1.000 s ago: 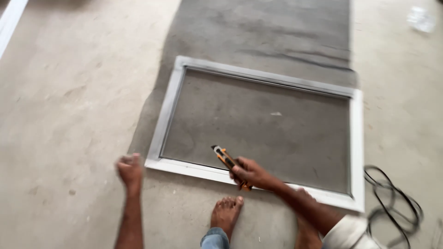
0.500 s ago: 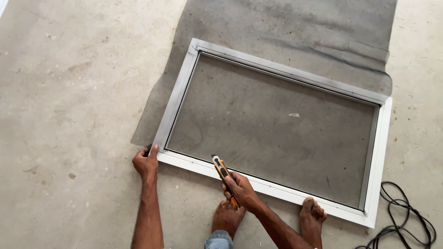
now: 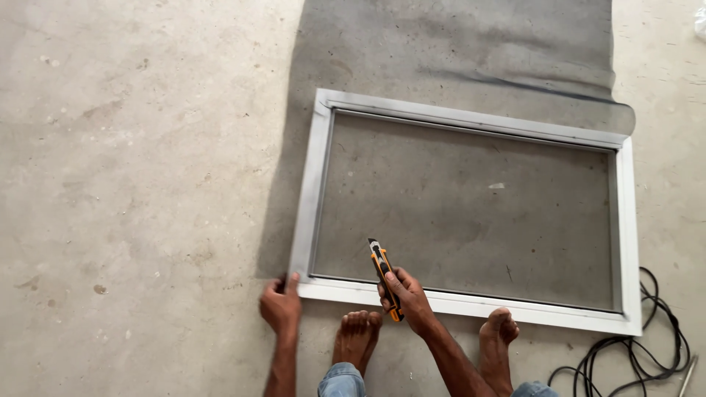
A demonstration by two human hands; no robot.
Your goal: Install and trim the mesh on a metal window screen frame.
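The left hand (image 3: 281, 303) presses down at the near left corner of the white rectangular metal window frame (image 3: 312, 192). Its fingers are spread a little and bent over the corner's edge rather than clamped around anything, with the fingertips touching the frame and the palm lying on the bare grey concrete floor (image 3: 132, 184). Away from that hand, the frame's left rail runs up over the edge of the dark grey mesh sheet (image 3: 456, 44), which lies flat on the floor, passes under the frame and spreads well past its far rail.

Just right of the left hand, a bare foot (image 3: 357, 334) rests on the floor, touching or nearly touching the near rail; a blue denim trouser cuff (image 3: 341, 381) shows below it. Beside it on the right, the right hand (image 3: 406, 298) is closed around an orange and black utility knife (image 3: 385, 277). The knife points away from the person, its tip lying over the mesh just inside the near rail, while its handle end sticks out below the fingers. Whether the blade touches the mesh cannot be told.

Further right of that hand, the second bare foot (image 3: 497, 340) has its toes against the near rail. Beyond it, off the frame's near right corner, a coiled black cable (image 3: 647, 351) lies on the floor.
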